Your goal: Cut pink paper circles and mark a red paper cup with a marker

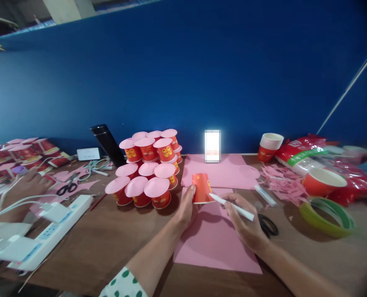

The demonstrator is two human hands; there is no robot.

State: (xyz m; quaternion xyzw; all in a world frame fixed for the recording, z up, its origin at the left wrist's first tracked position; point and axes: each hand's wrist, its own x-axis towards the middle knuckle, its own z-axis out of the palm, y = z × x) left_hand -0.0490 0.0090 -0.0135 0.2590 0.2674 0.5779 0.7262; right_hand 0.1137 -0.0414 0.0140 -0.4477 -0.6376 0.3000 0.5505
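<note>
My left hand (186, 209) holds a red paper cup (202, 186) with yellow print, turned upside down just above a pink paper sheet (217, 243). In my right hand (245, 218), fingers pinch a white pen-like stick (244, 213), perhaps a marker or glue pen. Its tip meets the cup's right side; whether it is touching cannot be made out. Black-handled scissors (272, 225) lie beside my right wrist, partly hidden by it. Left of my hands stand several upside-down red cups (142, 197) topped with pink paper discs (156, 187), some stacked in two tiers.
A power strip (59, 231) with chargers lies at left, near another person's hand (25, 189). A black flask (107, 144) stands behind it. A lit phone screen (212, 145) faces me. Nested cups (269, 147), pink scraps (284, 181) and a tape roll (310, 218) sit at right.
</note>
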